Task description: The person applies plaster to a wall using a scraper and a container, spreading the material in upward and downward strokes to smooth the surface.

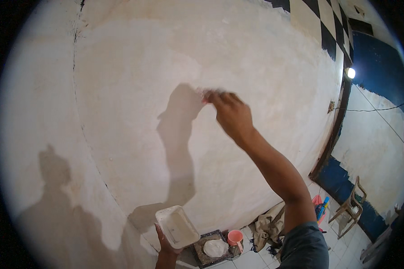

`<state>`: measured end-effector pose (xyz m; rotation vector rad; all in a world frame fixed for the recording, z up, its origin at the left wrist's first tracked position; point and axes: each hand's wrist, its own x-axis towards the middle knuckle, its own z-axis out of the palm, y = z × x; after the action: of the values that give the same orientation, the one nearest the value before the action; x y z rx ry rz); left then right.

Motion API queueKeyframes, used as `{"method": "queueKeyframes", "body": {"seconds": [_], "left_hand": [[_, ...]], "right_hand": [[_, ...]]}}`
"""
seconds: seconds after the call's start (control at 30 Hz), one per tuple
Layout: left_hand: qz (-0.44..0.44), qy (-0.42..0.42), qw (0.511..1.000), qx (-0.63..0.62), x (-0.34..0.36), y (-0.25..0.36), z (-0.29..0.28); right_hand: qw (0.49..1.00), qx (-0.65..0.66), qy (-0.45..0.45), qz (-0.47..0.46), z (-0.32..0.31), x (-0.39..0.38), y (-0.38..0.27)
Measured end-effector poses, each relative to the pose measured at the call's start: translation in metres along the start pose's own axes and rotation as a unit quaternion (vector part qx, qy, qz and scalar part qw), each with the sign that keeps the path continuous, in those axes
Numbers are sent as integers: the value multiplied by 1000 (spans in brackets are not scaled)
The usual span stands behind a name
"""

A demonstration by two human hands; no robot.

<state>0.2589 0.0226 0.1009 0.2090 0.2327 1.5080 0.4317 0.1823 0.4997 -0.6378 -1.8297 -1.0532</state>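
Around us, the pale wall (134,116) fills most of the view, with a dark crack (81,127) down its left part and a black-and-cream checker pattern (323,20) at its upper right. Low down, on the tiled floor (253,259), we see a dark tray (218,234) bearing a white bundle (215,248), a pink mug (234,236) just beside it, and a crumpled tan cloth (270,225), partly hidden by our right arm. A chair (352,206) stands farther right, below a lit bulb (350,73). Our arm's shadow (177,139) lies across the wall to the left of the arm.

Our right arm reaches up and forward, elbow bent, the right hand (233,114) closed, its fingers pinching a small reddish tool (205,96) at the wall; motion blurs it, so we cannot tell its shape or whether it touches. Our left hand (166,245) grips a whitish rectangular tub (178,227) by its side, low before the wall, tilted so we see inside.

We count one tub, one tray, one mug, one chair and two hands.
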Motion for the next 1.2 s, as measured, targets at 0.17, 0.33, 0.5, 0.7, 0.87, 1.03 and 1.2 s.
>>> {"method": "queueKeyframes", "body": {"seconds": [0.17, 0.33, 0.5, 0.7, 0.87, 1.03, 1.2], "left_hand": [[-13, -25, 999, 19, -11, -1, 14], [-5, -21, 1000, 2, -13, 6, -1], [2, -33, 999, 35, -8, -3, -2], [-4, -23, 1000, 4, -9, -8, 6], [0, -11, 1000, -3, -8, -4, -2], [-4, -9, 1000, -7, -9, -7, 6], [-6, -24, 1000, -17, -9, 0, 0]], "right_hand": [[996, -78, 36, 17, 47, -14, 38], [985, -75, -60, -147, 66, -117, -54], [962, -1, -174, 210, 14, -88, -13], [893, 39, 22, 449, 8, -5, 78], [938, 97, -6, 334, 32, 43, 4], [995, 26, -27, -91, 46, -9, -65], [990, 33, 131, -28, 23, -36, -52]]}}
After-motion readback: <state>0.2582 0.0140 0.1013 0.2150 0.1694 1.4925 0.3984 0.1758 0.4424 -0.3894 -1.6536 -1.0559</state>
